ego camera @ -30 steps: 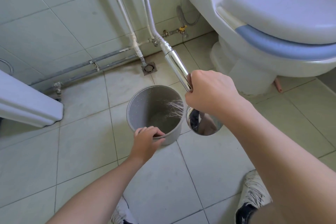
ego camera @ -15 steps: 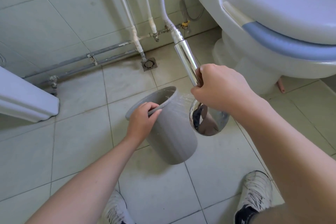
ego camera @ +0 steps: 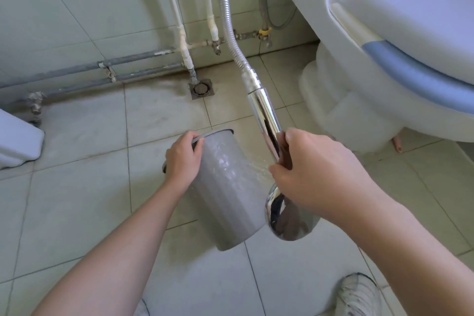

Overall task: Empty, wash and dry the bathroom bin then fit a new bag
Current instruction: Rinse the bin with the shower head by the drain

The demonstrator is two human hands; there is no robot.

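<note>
The grey round bin point(ego camera: 230, 192) is tipped over, its mouth pointing away toward the wall and its base toward me. My left hand point(ego camera: 183, 159) grips the bin's rim, thumb over the edge. My right hand point(ego camera: 313, 169) holds the chrome shower head point(ego camera: 284, 213) by its handle, just right of the bin. Water sprays from the head onto the bin's outer wall, which shows wet streaks. The inside of the bin is hidden.
A white toilet point(ego camera: 384, 59) fills the upper right. A floor drain point(ego camera: 201, 88) sits by the wall under white and grey pipes point(ego camera: 184, 51). The metal shower hose point(ego camera: 228, 23) runs up the wall. My shoe point(ego camera: 356, 295) is at the bottom right. A white fixture point(ego camera: 18, 141) stands at left.
The bin went from upright with spray going inside to tipped on its side, mouth away from me. The spray now hits its outside wall. My right hand shifted slightly right.
</note>
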